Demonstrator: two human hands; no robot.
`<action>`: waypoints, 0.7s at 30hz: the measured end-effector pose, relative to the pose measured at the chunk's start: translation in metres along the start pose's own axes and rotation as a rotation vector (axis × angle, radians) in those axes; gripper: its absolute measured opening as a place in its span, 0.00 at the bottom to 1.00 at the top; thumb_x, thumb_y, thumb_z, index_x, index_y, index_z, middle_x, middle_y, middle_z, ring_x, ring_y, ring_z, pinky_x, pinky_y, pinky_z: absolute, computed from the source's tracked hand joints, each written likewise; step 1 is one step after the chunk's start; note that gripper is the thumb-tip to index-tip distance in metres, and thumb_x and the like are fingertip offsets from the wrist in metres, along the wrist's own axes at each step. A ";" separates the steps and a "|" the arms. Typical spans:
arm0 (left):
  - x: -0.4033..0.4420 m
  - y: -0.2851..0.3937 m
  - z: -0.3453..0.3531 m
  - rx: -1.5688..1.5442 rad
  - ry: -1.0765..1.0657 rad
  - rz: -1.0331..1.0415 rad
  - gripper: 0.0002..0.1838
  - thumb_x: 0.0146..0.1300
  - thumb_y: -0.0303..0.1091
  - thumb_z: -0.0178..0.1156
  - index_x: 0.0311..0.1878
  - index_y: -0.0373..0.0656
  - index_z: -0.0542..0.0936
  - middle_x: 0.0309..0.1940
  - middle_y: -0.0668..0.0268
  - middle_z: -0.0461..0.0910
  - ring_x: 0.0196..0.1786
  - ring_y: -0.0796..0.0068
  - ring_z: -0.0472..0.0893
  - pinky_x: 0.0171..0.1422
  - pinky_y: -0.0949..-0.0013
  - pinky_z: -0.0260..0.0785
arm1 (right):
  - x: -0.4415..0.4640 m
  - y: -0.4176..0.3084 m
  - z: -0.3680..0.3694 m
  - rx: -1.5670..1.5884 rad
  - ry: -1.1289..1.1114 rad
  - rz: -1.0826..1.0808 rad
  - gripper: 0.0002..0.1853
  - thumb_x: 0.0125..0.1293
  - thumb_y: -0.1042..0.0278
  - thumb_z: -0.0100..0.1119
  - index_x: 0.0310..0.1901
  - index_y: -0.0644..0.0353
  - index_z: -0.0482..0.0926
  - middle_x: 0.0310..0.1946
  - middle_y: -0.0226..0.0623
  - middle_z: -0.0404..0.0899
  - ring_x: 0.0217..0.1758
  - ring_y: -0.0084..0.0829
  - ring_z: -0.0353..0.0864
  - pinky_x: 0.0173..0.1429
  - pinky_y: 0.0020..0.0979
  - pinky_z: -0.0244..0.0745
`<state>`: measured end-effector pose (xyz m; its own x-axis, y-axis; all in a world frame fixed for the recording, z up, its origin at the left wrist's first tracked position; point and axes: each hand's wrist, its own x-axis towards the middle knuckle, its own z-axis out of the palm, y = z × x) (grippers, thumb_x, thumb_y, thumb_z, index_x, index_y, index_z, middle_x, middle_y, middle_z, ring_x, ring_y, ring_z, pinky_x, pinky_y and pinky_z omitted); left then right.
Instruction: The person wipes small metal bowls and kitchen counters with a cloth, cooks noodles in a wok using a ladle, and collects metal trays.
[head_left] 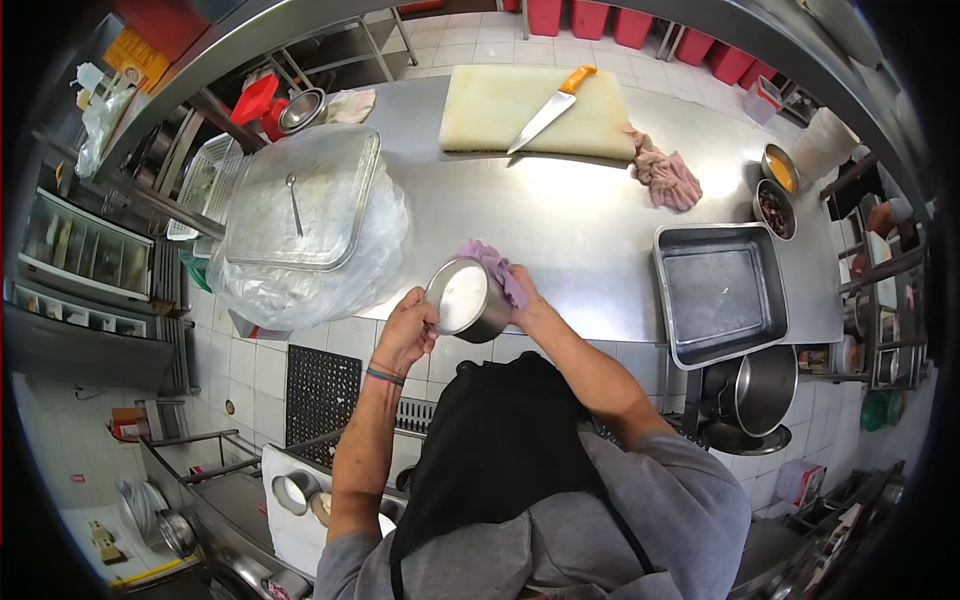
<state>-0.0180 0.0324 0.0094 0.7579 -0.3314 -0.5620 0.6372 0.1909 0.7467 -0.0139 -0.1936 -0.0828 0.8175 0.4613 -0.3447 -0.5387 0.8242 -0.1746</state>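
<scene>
In front of the black apron, a deep round metal pan (486,321) is held tilted near the table's front edge. Its inside looks bright white; whether that is content or glare I cannot tell. My left hand (404,331) is closed on the rim at the left. A purple cloth (500,272) is bunched against the far right side of the pan. My right hand (526,297) grips this cloth and presses it to the pan; some of its fingers are hidden behind the wall.
The steel table (560,230) holds a cutting board (480,110) with an orange-handled knife (550,108), a crumpled pink cloth (668,178) and a rectangular baking pan (715,290). At left, a spoon (295,205) lies on a tray (335,215) over plastic wrap (300,300). Small bowls (775,208) stand right.
</scene>
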 end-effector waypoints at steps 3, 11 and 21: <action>0.017 -0.015 -0.015 -0.081 0.033 0.036 0.10 0.58 0.18 0.52 0.32 0.47 0.66 0.18 0.66 0.72 0.12 0.75 0.72 0.09 0.70 0.65 | -0.002 0.025 0.016 0.179 0.035 0.075 0.23 0.77 0.51 0.43 0.63 0.57 0.74 0.65 0.43 0.75 0.64 0.44 0.78 0.71 0.55 0.70; 0.010 -0.014 -0.008 0.078 0.180 0.325 0.09 0.59 0.18 0.48 0.40 0.42 0.65 0.22 0.62 0.74 0.14 0.74 0.75 0.09 0.70 0.68 | -0.020 0.043 0.018 0.202 -0.035 0.083 0.26 0.78 0.55 0.37 0.68 0.64 0.69 0.67 0.46 0.73 0.68 0.47 0.75 0.75 0.51 0.68; -0.043 -0.031 -0.002 0.118 0.093 0.369 0.09 0.61 0.22 0.51 0.45 0.37 0.70 0.26 0.65 0.74 0.16 0.78 0.74 0.11 0.74 0.69 | -0.017 0.055 0.036 -0.014 0.041 0.038 0.24 0.78 0.50 0.46 0.63 0.61 0.73 0.60 0.45 0.79 0.61 0.44 0.81 0.65 0.47 0.78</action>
<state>-0.0701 0.0429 0.0101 0.9460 -0.1738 -0.2737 0.3029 0.1724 0.9373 -0.0498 -0.1441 -0.0536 0.7876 0.4782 -0.3885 -0.5721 0.8017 -0.1731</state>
